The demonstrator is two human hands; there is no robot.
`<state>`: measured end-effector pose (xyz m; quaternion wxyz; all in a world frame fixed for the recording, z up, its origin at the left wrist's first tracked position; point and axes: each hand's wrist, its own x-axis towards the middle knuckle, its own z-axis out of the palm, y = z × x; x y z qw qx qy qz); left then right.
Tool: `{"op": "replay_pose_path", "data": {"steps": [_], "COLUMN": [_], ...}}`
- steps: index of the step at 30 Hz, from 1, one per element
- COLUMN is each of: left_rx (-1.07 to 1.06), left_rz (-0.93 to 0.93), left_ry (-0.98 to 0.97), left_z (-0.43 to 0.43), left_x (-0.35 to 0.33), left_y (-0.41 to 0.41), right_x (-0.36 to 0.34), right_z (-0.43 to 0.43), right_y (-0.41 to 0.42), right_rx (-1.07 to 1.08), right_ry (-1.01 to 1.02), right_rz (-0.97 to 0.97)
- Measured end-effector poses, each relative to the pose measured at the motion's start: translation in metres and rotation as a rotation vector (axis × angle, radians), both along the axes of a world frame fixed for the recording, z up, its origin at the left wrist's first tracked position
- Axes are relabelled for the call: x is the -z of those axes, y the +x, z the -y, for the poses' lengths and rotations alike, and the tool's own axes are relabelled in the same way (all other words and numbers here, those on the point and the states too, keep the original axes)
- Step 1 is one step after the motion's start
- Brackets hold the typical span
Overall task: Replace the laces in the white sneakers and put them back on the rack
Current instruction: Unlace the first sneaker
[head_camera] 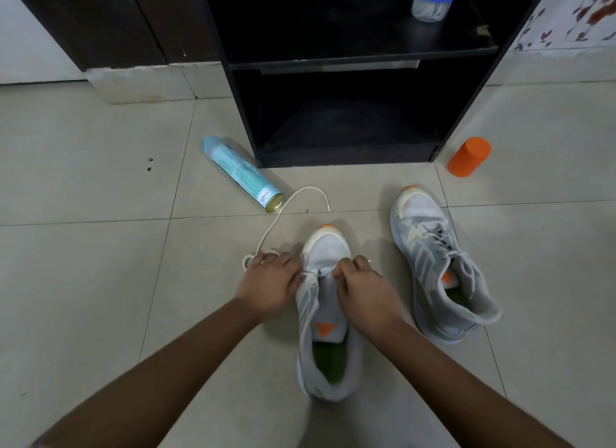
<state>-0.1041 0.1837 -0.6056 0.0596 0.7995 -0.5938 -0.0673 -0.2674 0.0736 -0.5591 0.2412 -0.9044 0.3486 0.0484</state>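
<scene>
Kneeling-height view, looking down at a tiled floor (100, 281). The near sneaker (328, 314) sits toe pointing away, between both forearms, with its tongue bare apart from one pass of lace (286, 211) across the lowest eyelets.

- Left hand (270, 281): fingers curled round the lace at the shoe's left edge. A small loop pokes out past the knuckles, and the long free end arcs away over the floor towards the rack (350, 64).
- Right hand (363, 287): fingertips pinching the lace at the right-side eyelets, just behind the toe cap. A short white tip shows beyond the fingers.
- Second sneaker (443, 267): on the floor to the right, apart from the first, fully laced (orange toe tip and green insole, same as its mate).
- Rack: black, open-fronted, standing on the floor straight ahead. Its lower shelf is too dark to read.
- A jar (431, 0) with a blue lid stands on the rack's upper shelf.
- A pale blue spray can (240, 172) lies on its side left of the rack's base, near the lace's arc.
- An orange bottle (468, 157) is on the floor by the rack's right corner.
</scene>
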Motion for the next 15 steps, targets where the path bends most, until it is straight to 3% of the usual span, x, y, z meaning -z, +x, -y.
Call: {"op": "replay_pose_path", "data": {"steps": [3, 6, 10, 12, 15], "left_rx": [-0.414, -0.754, -1.161, -1.184, -0.817], "left_rz": [-0.267, -0.334, -0.605, -0.579, -0.437], "left_ry": [-0.131, -0.141, -0.268, -0.287, -0.218], "left_z": [-0.001, -0.001, 0.006, 0.003, 0.007], "left_x": [-0.006, -0.002, 0.006, 0.009, 0.012], "left_y": [0.016, 0.041, 0.064, 0.076, 0.067], "right_x": [0.003, 0.004, 0.004, 0.006, 0.006], "right_z": [0.0, 0.001, 0.002, 0.002, 0.002], "right_y": [-0.001, -0.001, 0.002, 0.001, 0.002], "right_rx": [-0.028, -0.023, -0.045, -0.044, -0.039], "right_ry": [-0.013, -0.004, -0.031, -0.026, -0.02], "right_rz": [-0.017, -0.032, -0.055, -0.054, -0.055]}}
